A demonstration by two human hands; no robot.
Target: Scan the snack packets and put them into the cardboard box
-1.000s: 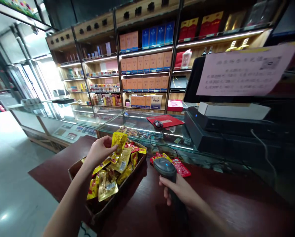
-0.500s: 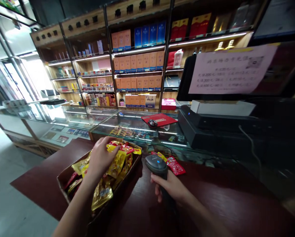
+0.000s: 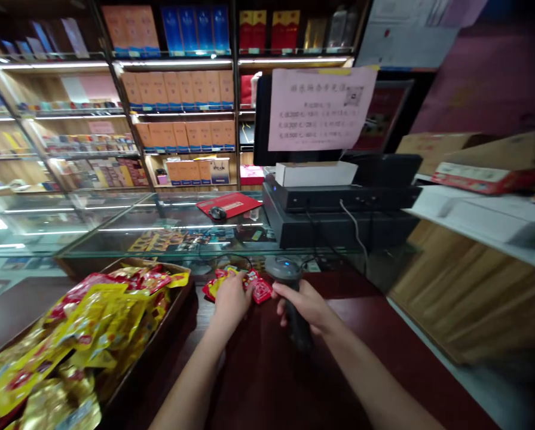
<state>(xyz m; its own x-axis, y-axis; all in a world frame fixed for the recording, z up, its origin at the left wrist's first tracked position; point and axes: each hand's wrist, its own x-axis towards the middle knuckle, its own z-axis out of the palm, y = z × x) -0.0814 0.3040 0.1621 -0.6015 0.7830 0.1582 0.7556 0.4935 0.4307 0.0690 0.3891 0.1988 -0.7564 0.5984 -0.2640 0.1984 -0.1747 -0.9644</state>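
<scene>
My right hand [image 3: 305,304] is wrapped round the handle of a dark grey barcode scanner [image 3: 284,269], held upright over the brown tabletop with a small blue light lit on its head. Just left of it, my left hand [image 3: 232,297] is closed with bent fingers on small red and yellow snack packets [image 3: 262,289] lying on the table; its fingertips are partly hidden. A cardboard box [image 3: 177,307] heaped with yellow, gold and red snack packets [image 3: 108,316] stands at the left, apart from both hands.
Behind the table runs a glass display counter [image 3: 115,239] with a red mouse pad [image 3: 238,204] and a black mouse [image 3: 217,212]. A monitor with a pink paper sign [image 3: 321,110] stands over black machines [image 3: 339,224]. Shelves of boxed goods [image 3: 177,88] line the back.
My left hand has left the box and moved right onto the red and yellow packets. The view has turned right. My right hand still holds the scanner.
</scene>
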